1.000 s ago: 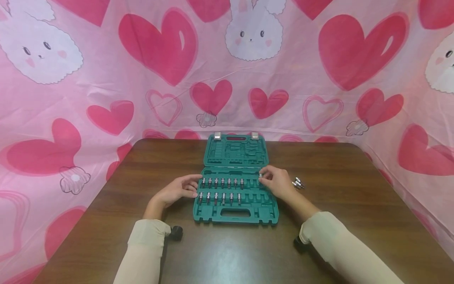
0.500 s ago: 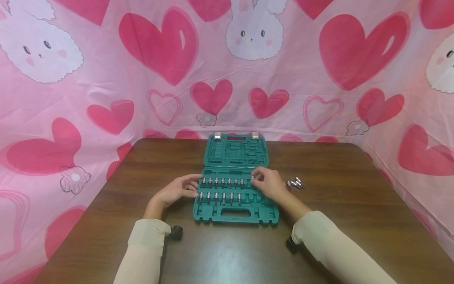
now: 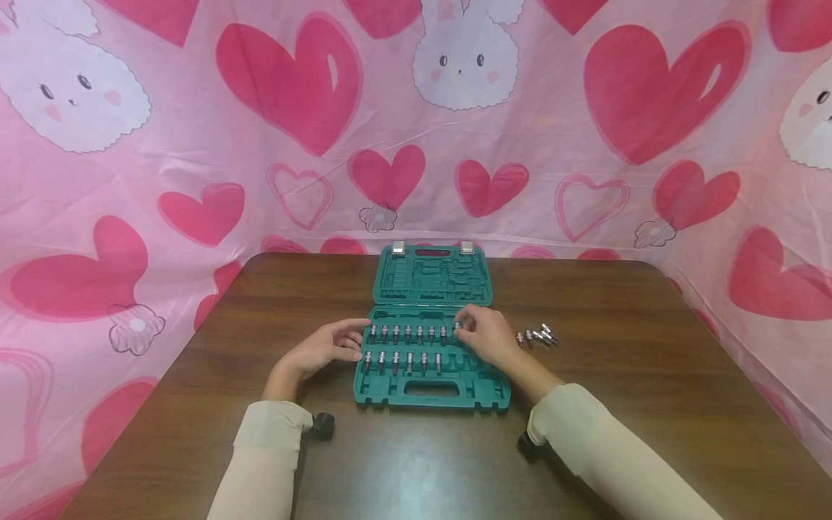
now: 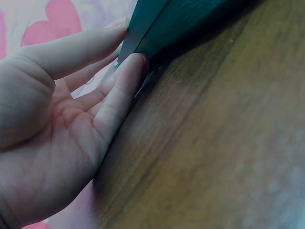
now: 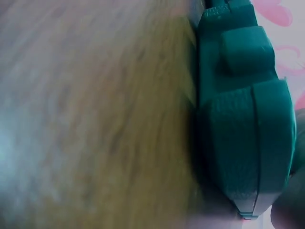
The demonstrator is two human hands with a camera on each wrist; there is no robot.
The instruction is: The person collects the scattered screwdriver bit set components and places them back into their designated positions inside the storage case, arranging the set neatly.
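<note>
A green tool case (image 3: 432,393) lies unfolded on the table, its lid folded out at the back. Two rows of silver bit sockets (image 3: 408,333) stand in its slots. My right hand (image 3: 489,336) is over the right part of the upper row, thumb and fingertips pinching a bit socket (image 3: 458,326) beside the last seated one. At the case's left edge, my left hand (image 3: 328,347) touches the side with relaxed fingers; the left wrist view shows the fingertips (image 4: 131,64) against the green wall. In the right wrist view the right hand is mostly out of sight.
Several loose bit sockets (image 3: 541,336) lie on the wooden table (image 3: 585,375) right of the case. Unfilled slots (image 3: 464,361) show at the right of the lower row. A pink fabric backdrop (image 3: 442,130) with hearts and rabbits hangs behind the table.
My right hand has moved left along the upper row with the pinched bit socket, uncovering more of the loose ones on the table. My left hand stays in place.
</note>
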